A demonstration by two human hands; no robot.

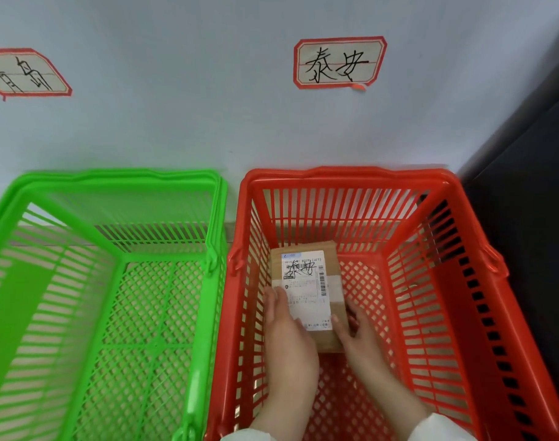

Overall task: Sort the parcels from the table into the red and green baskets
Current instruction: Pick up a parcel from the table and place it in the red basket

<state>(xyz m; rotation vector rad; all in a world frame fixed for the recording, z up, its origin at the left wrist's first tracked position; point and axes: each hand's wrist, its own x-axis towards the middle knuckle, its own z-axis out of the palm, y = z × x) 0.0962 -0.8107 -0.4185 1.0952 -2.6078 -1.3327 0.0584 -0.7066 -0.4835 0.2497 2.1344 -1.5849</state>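
Head view: left hand point(287, 332) and right hand point(358, 333) reach down into the red basket point(351, 177), clasping the parcel point(306, 278) by its sides; they cover its near corners.

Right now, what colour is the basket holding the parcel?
It's the red basket, best seen in the head view.

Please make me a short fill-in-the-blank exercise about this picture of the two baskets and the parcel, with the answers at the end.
1. The parcel lies inside the ____ basket.
2. The green basket stands to the ____ of the red basket.
3. The left hand and the right hand both hold the ____.
4. A red-bordered sign hangs on the wall ____ the red basket.
Answers: red; left; parcel; above.
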